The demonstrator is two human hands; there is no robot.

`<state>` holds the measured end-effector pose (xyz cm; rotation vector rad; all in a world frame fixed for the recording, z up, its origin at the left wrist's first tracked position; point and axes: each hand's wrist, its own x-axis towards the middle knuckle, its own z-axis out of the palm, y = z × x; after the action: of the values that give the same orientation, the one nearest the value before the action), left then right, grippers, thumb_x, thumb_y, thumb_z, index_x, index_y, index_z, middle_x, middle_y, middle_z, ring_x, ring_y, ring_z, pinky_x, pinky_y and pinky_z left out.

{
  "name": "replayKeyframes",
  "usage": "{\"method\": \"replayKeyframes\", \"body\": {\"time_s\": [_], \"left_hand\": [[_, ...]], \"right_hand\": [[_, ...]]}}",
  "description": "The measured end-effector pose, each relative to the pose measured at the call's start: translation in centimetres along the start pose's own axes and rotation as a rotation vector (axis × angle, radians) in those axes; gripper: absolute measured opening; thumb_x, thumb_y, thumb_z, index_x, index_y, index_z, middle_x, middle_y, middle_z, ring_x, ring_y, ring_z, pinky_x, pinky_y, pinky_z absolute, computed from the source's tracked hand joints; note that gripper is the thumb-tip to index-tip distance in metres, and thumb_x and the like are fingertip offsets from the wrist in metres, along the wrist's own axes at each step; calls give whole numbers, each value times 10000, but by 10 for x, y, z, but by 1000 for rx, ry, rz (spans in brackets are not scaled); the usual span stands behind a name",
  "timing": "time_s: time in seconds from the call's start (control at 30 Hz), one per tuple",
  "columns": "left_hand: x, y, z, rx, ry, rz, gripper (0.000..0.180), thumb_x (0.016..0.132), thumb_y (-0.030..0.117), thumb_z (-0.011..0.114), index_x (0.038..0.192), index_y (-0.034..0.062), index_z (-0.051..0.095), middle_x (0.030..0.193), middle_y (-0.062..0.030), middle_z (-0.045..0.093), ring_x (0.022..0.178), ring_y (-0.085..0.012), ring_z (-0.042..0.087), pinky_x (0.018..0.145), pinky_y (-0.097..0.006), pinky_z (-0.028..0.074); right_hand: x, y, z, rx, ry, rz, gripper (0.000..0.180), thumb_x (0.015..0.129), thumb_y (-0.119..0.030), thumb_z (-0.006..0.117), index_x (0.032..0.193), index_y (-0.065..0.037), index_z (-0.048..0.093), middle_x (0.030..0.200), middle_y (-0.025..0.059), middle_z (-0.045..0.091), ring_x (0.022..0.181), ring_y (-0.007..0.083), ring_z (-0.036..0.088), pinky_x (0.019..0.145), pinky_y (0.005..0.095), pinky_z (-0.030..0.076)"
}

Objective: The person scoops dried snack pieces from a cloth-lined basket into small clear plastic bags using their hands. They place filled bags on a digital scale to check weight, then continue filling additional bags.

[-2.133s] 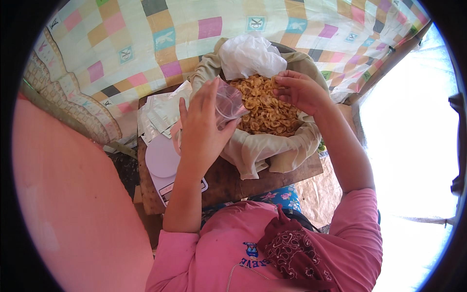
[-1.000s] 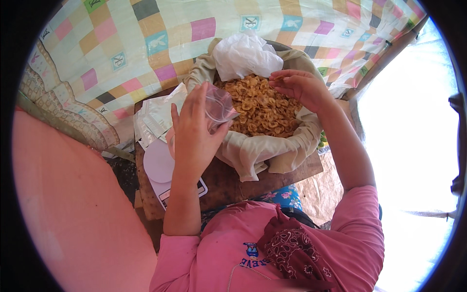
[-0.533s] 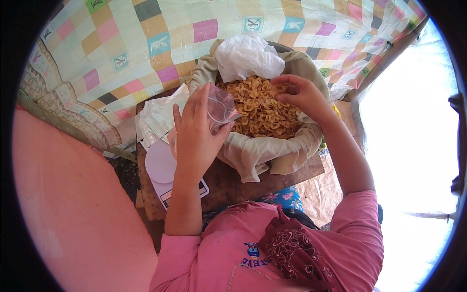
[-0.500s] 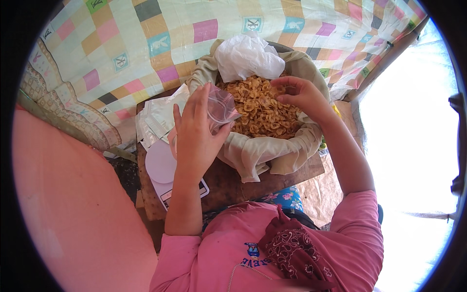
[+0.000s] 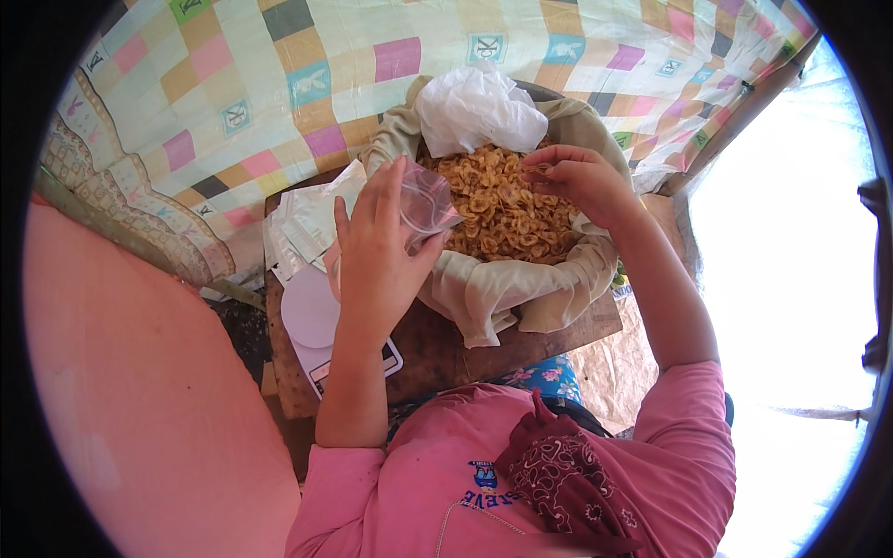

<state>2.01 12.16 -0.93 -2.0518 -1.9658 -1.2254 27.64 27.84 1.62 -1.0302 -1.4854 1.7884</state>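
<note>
Big patchwork quilt [image 5: 279, 84] hangs behind everything, and a wooden table [image 5: 446, 344] sits below it. On the table there's a cloth-lined basket [image 5: 502, 288] heaped with golden chips [image 5: 498, 209], with a crumpled white bag [image 5: 479, 107] at its far edge. A white kitchen scale [image 5: 312, 321] sits on the near-left part of the table, with a pile of flat empty pouches [image 5: 307, 219] just behind it.

The left hand [image 5: 377, 256] has its fingers wrapped around a small clear plastic bag [image 5: 426, 197], mouth tipped toward the basket. The right hand [image 5: 577, 177] is over the chips, fingertips pinched on a few pieces.

Honestly, I'd keep the bag's mouth wide and right over the basket so strays fall back in, and take small, loose pinches since these look brittle.
</note>
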Motion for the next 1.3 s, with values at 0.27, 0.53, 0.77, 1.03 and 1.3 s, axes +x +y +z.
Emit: {"method": "replayKeyframes", "body": {"time_s": [0.27, 0.53, 0.77, 1.03, 1.3], "left_hand": [[0, -1, -1, -11, 2, -5, 931, 749, 196, 850, 1533, 145, 349, 1481, -125, 493, 1379, -327, 468, 1158, -648, 243], [-1, -2, -1, -2, 19, 8, 933, 749, 193, 850, 1534, 140, 349, 1477, -132, 495, 1376, -330, 470, 1153, -655, 248], [-1, -3, 0, -9, 12, -3, 929, 749, 190, 851, 1531, 137, 354, 1475, -135, 497, 1377, -331, 468, 1155, -650, 245], [-2, 0, -2, -52, 30, -15, 894, 755, 154, 838, 1523, 138, 381, 1469, -124, 513, 1374, -325, 481, 1170, -619, 243], [-1, 0, -4, -45, 35, -5, 888, 758, 150, 841, 1520, 121, 385, 1465, -133, 519, 1366, -331, 488, 1165, -621, 253]], "right_hand": [[6, 4, -10, 72, -9, -14, 258, 920, 46, 508, 1155, 57, 613, 1194, 132, 629, 1104, 215, 639, 970, 330, 562], [8, 5, -17, -592, 49, 1, 193, 878, -58, 639, 1054, -9, 702, 996, 54, 700, 969, 171, 668, 895, 308, 542], [28, 27, -3, -1135, -77, -182, 273, 818, -85, 700, 1085, -26, 685, 1035, 140, 726, 995, 244, 696, 905, 354, 538], [36, 38, 14, -1025, -45, -289, 306, 822, -79, 687, 1120, -29, 639, 1043, 140, 719, 1005, 260, 694, 917, 363, 530], [33, 31, 10, -912, 55, -224, 279, 839, -19, 613, 1116, -39, 637, 1024, 71, 692, 904, 162, 649, 836, 314, 530]]}}
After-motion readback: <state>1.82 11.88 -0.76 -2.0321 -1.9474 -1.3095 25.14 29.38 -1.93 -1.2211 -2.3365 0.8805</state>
